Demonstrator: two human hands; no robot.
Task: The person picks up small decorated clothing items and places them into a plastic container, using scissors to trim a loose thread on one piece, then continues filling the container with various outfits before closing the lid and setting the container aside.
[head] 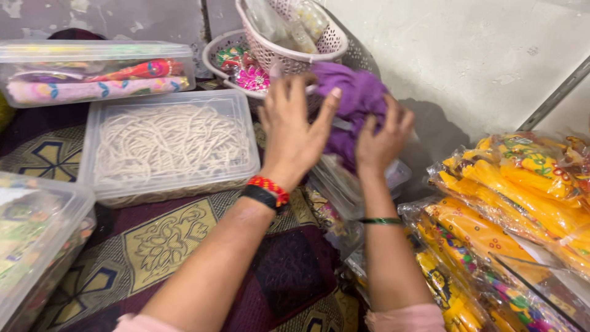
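Purple cloth (356, 98) bunched below far pink basket (319, 46) | left hand (294, 132) fingers spread, resting on it | right hand (382, 138) gripping its right side | cord box (169, 147) left.

Both forearms are bare up to pale pink sleeves bunched near the elbows. Just behind the left hand (294, 132) sit a red-and-yellow beaded bracelet and a black band, side by side. Behind the right hand (382, 138), a thin green bangle circles the wrist.
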